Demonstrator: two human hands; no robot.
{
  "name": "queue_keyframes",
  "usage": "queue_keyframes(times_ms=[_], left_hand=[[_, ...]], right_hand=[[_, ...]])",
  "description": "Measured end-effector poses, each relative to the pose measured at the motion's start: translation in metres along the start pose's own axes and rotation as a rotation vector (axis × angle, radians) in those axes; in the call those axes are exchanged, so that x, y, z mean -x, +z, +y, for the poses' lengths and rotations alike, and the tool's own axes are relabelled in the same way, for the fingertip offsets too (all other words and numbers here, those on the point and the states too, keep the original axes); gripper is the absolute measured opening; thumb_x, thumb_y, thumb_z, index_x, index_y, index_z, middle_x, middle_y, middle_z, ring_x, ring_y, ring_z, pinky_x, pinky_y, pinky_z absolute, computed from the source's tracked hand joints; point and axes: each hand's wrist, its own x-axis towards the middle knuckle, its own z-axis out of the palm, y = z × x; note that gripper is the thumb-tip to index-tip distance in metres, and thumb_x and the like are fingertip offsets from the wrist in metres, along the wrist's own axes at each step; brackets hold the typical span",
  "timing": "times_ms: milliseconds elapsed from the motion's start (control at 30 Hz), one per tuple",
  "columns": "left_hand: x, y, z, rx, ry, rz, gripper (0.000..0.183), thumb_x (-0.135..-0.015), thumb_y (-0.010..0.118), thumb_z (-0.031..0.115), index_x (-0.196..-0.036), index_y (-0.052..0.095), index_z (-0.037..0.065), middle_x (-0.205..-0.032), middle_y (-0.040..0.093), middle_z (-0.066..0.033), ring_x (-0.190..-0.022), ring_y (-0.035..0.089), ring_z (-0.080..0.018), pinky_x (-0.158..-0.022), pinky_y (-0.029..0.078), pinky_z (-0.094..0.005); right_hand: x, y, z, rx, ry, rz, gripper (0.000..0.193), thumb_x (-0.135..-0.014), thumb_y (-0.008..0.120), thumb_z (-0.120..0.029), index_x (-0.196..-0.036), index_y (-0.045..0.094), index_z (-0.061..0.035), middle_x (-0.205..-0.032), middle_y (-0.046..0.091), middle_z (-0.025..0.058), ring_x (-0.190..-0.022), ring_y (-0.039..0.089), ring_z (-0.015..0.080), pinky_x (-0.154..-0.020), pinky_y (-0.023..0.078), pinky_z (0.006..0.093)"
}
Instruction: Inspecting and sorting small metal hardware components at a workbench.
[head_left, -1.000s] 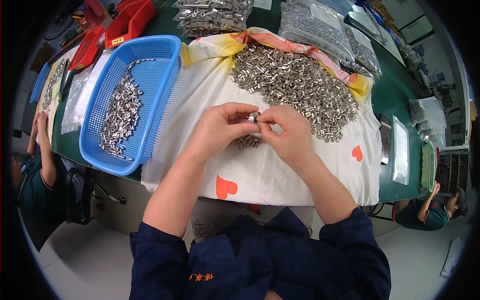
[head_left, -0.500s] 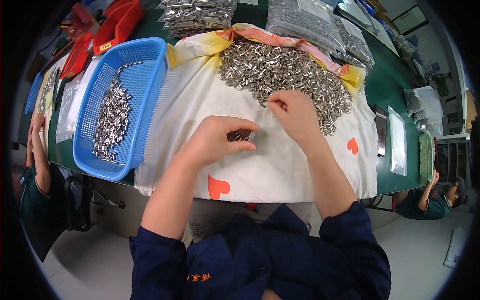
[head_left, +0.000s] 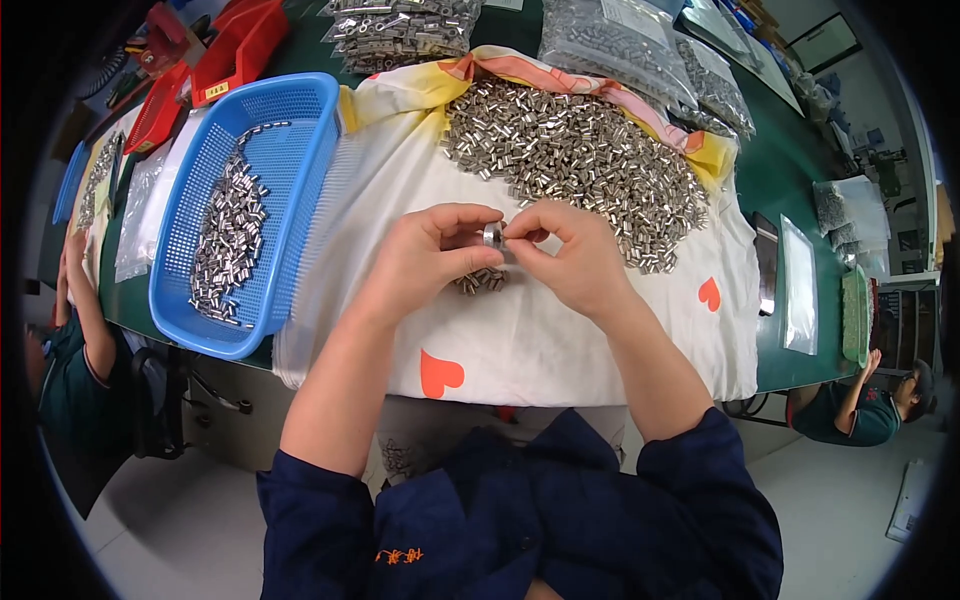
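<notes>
The left hand [head_left: 425, 250] pinches a short metal ring [head_left: 491, 235], upright, its axis apparently running left-right. The right hand [head_left: 570, 255] meets its right side, fingertips pinched, contents hidden. Metal sleeves [head_left: 482, 282] lie below on white cloth [head_left: 540, 350].

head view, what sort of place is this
Probably a small-parts workshop: a heap of metal pieces on a cloth, more in a blue basket, and clear bags of metal parts on the green table.
</notes>
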Motion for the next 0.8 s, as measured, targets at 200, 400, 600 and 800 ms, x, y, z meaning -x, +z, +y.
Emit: queue_keyframes(times_ms=[200,400,600,800], left_hand=[[0.001,0.001,0.002,-0.091,-0.017,0.051,0.035,-0.073,0.068,0.002,-0.106,0.059,-0.001,-0.089,0.064,-0.005,-0.079,0.059,-0.0088,-0.069,0.048,-0.0217],[0.002,0.003,0.002,-0.017,-0.004,0.055,0.034,-0.072,0.07,0.005,-0.104,0.06,-0.002,-0.086,0.065,-0.0052,-0.078,0.06,-0.0079,-0.068,0.048,-0.0217],[0.002,0.003,0.006,-0.187,-0.036,0.008,0.033,-0.072,0.07,0.005,-0.104,0.061,0.001,-0.085,0.065,-0.0037,-0.077,0.059,-0.0072,-0.067,0.048,-0.021],[0.007,0.007,0.012,-0.42,-0.045,-0.098,0.033,-0.07,0.07,-0.001,-0.102,0.062,0.002,-0.081,0.061,0.0,-0.073,0.057,-0.0063,-0.064,0.046,-0.0191]], right_hand=[[0.001,0.012,-0.002,0.323,-0.299,0.125,0.008,-0.065,0.062,-0.003,-0.071,0.056,-0.005,-0.072,0.058,0.0067,-0.07,0.056,0.0252,-0.064,0.046,0.0316],[0.002,0.004,-0.005,0.248,-0.21,0.065,0.009,-0.068,0.064,-0.007,-0.075,0.059,-0.0054,-0.071,0.059,0.0065,-0.07,0.057,0.0241,-0.065,0.046,0.0311],[-0.001,-0.008,0.0,0.097,0.037,-0.044,0.012,-0.072,0.065,-0.01,-0.081,0.062,-0.004,-0.072,0.06,0.0067,-0.068,0.058,0.0187,-0.063,0.046,0.0278],[-0.007,-0.044,0.012,0.477,0.088,-0.039,0.011,-0.072,0.062,-0.011,-0.079,0.063,-0.004,-0.077,0.061,0.0088,-0.07,0.058,0.0225,-0.063,0.046,0.0317]])
